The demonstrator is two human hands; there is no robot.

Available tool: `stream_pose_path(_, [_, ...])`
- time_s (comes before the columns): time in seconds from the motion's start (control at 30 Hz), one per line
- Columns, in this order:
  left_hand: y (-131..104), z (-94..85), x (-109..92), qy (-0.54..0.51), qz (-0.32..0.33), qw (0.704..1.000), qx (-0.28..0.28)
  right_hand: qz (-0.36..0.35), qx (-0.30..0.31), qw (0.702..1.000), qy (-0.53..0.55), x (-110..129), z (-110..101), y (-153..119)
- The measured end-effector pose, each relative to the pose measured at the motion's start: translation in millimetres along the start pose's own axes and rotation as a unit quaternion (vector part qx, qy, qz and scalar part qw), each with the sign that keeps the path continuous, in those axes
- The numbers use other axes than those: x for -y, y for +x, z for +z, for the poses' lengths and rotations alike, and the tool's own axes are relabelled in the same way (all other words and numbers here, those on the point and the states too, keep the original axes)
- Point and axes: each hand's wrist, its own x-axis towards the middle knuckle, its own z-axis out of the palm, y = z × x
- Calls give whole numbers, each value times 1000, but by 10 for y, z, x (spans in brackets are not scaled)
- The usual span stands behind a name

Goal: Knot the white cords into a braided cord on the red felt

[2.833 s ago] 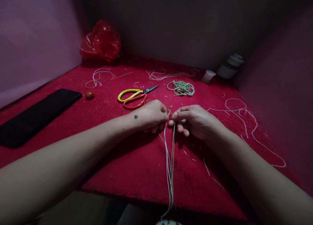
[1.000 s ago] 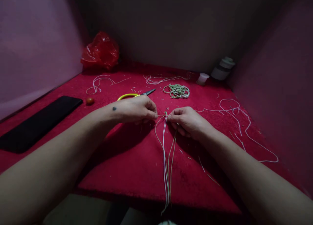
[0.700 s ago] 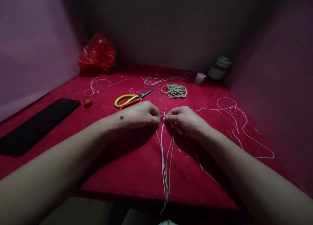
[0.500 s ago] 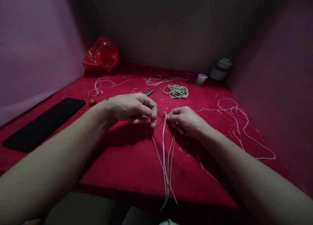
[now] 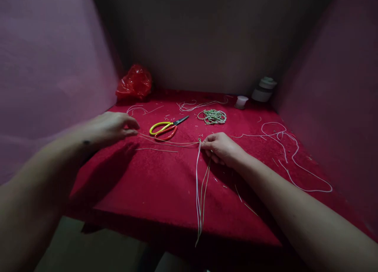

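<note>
My right hand (image 5: pixel 217 146) pinches a small knot (image 5: pixel 200 140) where several thin cords meet. White cords (image 5: pixel 197 185) and tan-green cords (image 5: pixel 203 189) hang from it over the table's front edge. Out to the left, my left hand (image 5: pixel 118 126) has its fingertips closed on a thin tan cord (image 5: pixel 168 143) that runs across from the knot. Between the hands and a little beyond lie scissors (image 5: pixel 165 130) with one yellow and one red handle. A loose cord piece (image 5: pixel 156 149) rests below them.
A bundle of green-and-white braided cord (image 5: pixel 213 116) lies behind my hands. Farther back are a red plastic bag (image 5: pixel 135 83), a white spool (image 5: pixel 241 101) and a lidded bottle (image 5: pixel 264 90). Long white cord (image 5: pixel 298 153) loops at right; cord scraps litter the red cloth (image 5: pixel 141 185).
My left hand has moved far left from near the knot, drawing the tan cord out sideways. The scissors are now uncovered. My right hand stays at the knot; the view has shifted slightly.
</note>
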Motion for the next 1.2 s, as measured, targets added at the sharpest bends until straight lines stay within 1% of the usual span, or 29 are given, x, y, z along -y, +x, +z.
stream_pose_path(0.03, [39,56,-62,52,14,998,-19,2,1,1000,1,1,-1,-4])
stream_pose_path(0.07, [85,131,-150,75,36,996,-18,2,2,1000,2,2,-3,-7])
stream_pose_path(0.1, [135,222,-254,76,46,996,-5,1,2,1000,3,2,-6,-10])
stream_pose_path(0.2, [287,549,-575,4,92,994,52,-12,7,1000,9,-5,-15,-9])
stream_pose_path(0.23, [333,653,-655,4,109,993,55,-14,9,1000,10,-11,-16,-3])
stream_pose_path(0.3, [401,811,-748,24,131,990,52,-14,15,1000,11,-31,-15,19])
stream_pose_path(0.37, [424,880,-762,23,126,991,44,-16,21,999,18,-62,-13,48])
stream_pose_path(0.5, [336,830,-678,-49,92,992,69,-29,40,998,41,-110,-29,86])
stream_pose_path(0.57, [271,810,-632,-45,88,992,73,-29,48,996,65,-103,-51,81])
stream_pose_path(0.63, [218,834,-603,-19,98,993,68,-12,56,992,112,-77,-68,64])
stream_pose_path(0.73, [165,923,-597,14,126,990,57,56,88,970,221,-33,-46,30])
stream_pose_path(0.8, [140,977,-614,33,138,988,55,71,106,948,290,-21,12,5])
stream_pose_path(0.9, [111,1007,-650,38,146,987,52,17,97,931,352,-23,135,-34])
stream_pose_path(0.97, [98,981,-677,13,144,988,62,-10,80,924,373,-24,205,-56])
stream_pose_path(1.03, [86,923,-707,-32,138,986,86,-16,64,921,383,-19,247,-74])
stream_pose_path(1.1, [72,841,-740,-83,125,982,116,-23,63,926,371,-13,263,-89])
stream_pose_path(1.2, [59,704,-782,-162,80,970,164,-43,72,949,305,-12,270,-118])
